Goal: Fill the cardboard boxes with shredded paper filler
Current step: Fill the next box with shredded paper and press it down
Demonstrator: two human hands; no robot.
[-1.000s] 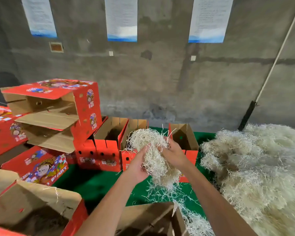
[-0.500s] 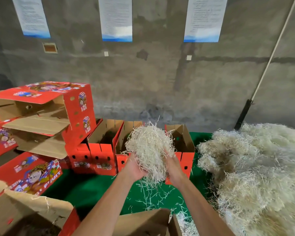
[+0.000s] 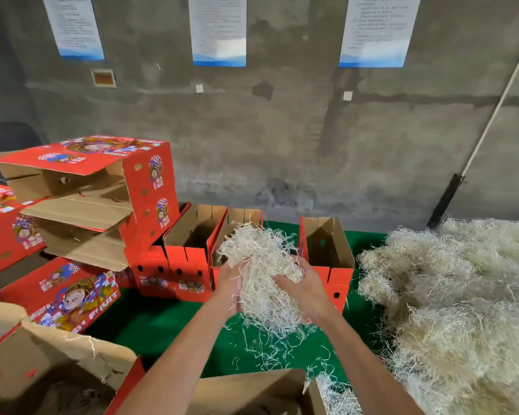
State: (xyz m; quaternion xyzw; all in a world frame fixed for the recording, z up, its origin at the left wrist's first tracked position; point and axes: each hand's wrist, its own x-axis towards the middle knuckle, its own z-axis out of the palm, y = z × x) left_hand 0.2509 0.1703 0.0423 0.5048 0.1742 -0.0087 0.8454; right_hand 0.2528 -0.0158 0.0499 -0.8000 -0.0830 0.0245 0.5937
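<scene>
Both hands cup one wad (image 3: pixel 264 274) of filler: left hand (image 3: pixel 229 281) and right hand (image 3: pixel 303 287) curl round its sides so strands stay bundled. The wad hangs before the open boxes (image 3: pixel 327 250), with the pile (image 3: pixel 462 310) close at right for refills.

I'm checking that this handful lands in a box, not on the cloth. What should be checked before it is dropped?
1. Both hands hold the clump of shredded paper: left hand, right hand: ok.
2. Open box behind the clump, flaps up: ok.
3. Clump directly above that box's opening: cannot tell.
4. Strands hanging loose below the hands: not ok.
5. Green cloth free of strands: not ok.
6. Box to the right open, looks empty: ok.
</scene>
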